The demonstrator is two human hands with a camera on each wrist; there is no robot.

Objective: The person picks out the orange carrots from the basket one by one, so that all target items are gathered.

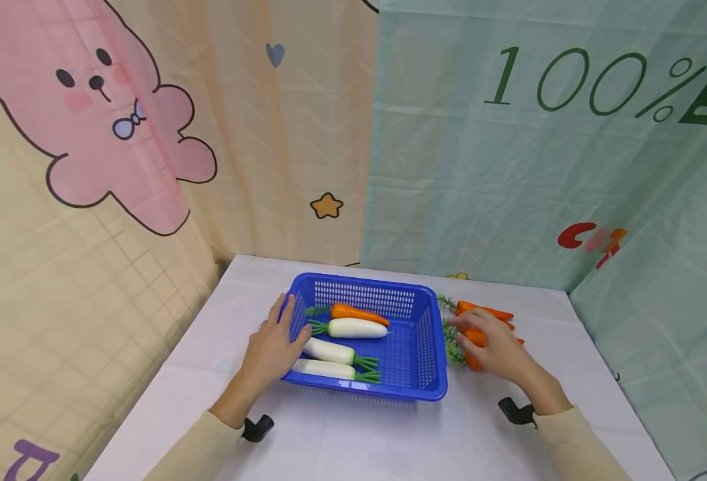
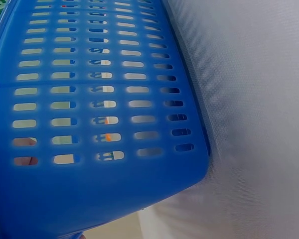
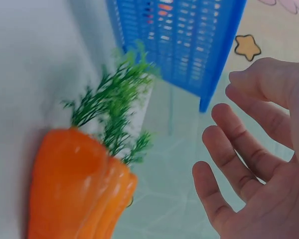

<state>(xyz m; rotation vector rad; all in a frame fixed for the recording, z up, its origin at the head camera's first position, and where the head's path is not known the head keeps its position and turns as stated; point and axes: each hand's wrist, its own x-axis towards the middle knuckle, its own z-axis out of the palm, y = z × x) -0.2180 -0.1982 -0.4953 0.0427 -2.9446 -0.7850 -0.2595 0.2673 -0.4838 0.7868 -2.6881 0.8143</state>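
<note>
A blue slotted plastic basket (image 1: 430,347) holds a carrot (image 1: 358,312) with a green top and three white radishes (image 1: 356,327) with green stems. My left hand (image 1: 271,349) rests on the basket's left rim, its thumb toward the inside. The left wrist view is filled by the basket's outer wall (image 2: 109,184), with a bit of skin showing through the slots. Right of the basket lie several carrots (image 1: 474,336), side by side, leafy tops toward it. Just above these carrots (image 3: 65,184) my right hand (image 1: 498,349) hovers, fingers slightly bent and holding nothing.
The basket and carrots stand on a white-covered table (image 1: 353,441). Printed curtains (image 1: 462,167) hang behind it and along both sides. A black wrist mount (image 1: 258,427) sits at my left wrist, another mount (image 1: 516,410) at my right.
</note>
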